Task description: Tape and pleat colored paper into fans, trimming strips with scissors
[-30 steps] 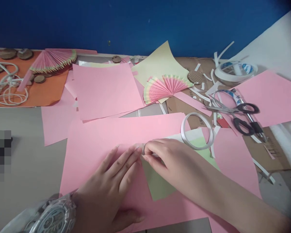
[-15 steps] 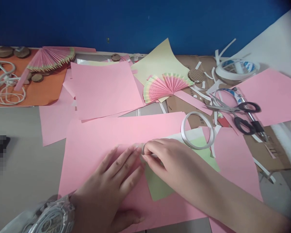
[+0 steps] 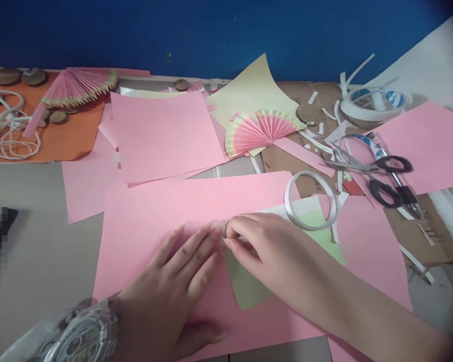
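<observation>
Our left hand point(image 3: 169, 286) rests on pink paper point(image 3: 136, 216), fingers slightly spread; our right hand point(image 3: 254, 236) curls, its grip unclear.

Left hand point(image 3: 177, 281) on sheet point(image 3: 143, 203), right hand point(image 3: 251, 236) beside its fingertips. Ring point(image 3: 287, 201) behind and right of both. Scissors point(image 3: 372, 168) right of ring, across pen point(image 3: 404, 193), roll point(image 3: 377, 115) behind them. Fan point(image 3: 266, 136) behind ring. Cord point(image 3: 11, 120) back left.

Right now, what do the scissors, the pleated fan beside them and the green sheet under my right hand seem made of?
Scissors: shiny gray blades, likely steel; smooth black handles, probably plastic.
Pleated fan: matte paper, judging by its crisp, thin folds.
Green sheet: matte and thin-edged, so paper or light card; I can't tell which.
</observation>
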A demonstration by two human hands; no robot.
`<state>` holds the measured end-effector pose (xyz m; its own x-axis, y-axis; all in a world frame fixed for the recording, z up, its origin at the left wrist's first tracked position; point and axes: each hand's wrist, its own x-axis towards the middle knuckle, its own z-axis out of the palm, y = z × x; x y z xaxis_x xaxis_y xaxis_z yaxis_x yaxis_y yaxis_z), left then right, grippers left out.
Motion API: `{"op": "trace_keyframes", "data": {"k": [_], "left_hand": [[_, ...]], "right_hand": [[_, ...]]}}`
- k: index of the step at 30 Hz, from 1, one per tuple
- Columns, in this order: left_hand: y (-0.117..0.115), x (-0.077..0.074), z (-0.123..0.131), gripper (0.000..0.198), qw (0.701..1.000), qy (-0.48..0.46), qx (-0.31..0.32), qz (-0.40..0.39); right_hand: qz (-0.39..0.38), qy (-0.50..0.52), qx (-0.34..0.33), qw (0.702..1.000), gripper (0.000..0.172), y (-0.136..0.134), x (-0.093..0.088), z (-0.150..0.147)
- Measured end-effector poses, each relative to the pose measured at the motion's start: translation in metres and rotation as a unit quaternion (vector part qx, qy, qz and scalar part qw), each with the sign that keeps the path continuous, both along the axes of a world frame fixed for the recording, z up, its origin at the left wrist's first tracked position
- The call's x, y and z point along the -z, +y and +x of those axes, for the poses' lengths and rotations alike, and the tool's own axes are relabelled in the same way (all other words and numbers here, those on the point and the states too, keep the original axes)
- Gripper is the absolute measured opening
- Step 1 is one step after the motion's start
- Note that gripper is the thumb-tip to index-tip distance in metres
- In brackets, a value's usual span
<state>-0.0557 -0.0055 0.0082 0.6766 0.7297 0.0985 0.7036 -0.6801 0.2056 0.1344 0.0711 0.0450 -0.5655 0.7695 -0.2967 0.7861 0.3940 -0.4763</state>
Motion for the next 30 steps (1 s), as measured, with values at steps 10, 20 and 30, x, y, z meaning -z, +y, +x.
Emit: {"op": "trace_keyframes", "data": {"k": [10,20,30], "left_hand": [[0.0014,-0.0024,-0.0006,0.076,1.000,0.012,0.011,0.002],[0.0019,-0.0041,0.0017,0.077,1.000,0.014,0.005,0.002],[0.0024,-0.0027,0.0003,0.079,0.999,0.028,0.007,-0.013]], "right_hand": [[0.006,0.002,-0.004,1.000,0.025,0.0000,0.0005,0.0005],[0.007,0.006,0.000,1.000,0.026,0.0011,-0.0015,-0.0005],[0.002,0.000,-0.007,1.000,0.024,0.0000,-0.0005,0.0003]]}}
